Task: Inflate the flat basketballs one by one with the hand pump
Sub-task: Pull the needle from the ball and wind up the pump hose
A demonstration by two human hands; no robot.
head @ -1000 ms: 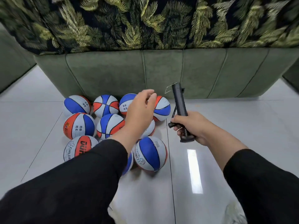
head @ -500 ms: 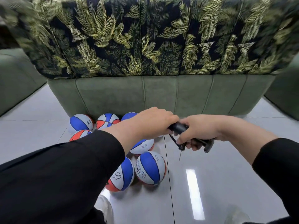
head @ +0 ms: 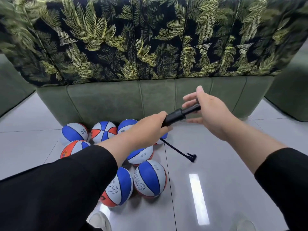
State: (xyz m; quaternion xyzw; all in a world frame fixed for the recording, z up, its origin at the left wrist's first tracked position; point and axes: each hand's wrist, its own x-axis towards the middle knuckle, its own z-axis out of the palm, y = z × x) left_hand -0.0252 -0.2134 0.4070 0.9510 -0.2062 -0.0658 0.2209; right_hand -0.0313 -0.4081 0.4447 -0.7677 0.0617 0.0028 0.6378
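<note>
A black hand pump (head: 176,115) lies almost level in the air above the floor. My left hand (head: 148,129) grips its barrel. My right hand (head: 208,112) is at the handle end with fingers spread and straight, the handle against the palm. The pump's thin black hose (head: 176,150) dangles below, its nozzle end blurred near the floor. Several red, white and blue basketballs (head: 150,178) lie clustered on the tiles under my left arm, which hides some of them.
A green sofa base (head: 106,99) stands right behind the balls, draped with a dark leaf-print cover (head: 150,39). Grey glossy floor tiles (head: 216,164) stretch to the right. White shoe tips (head: 100,221) show at the bottom edge.
The pump has passed from my right hand's grip to my left hand. My right hand's fingers have come off the handle and spread. The hose has swung down and out.
</note>
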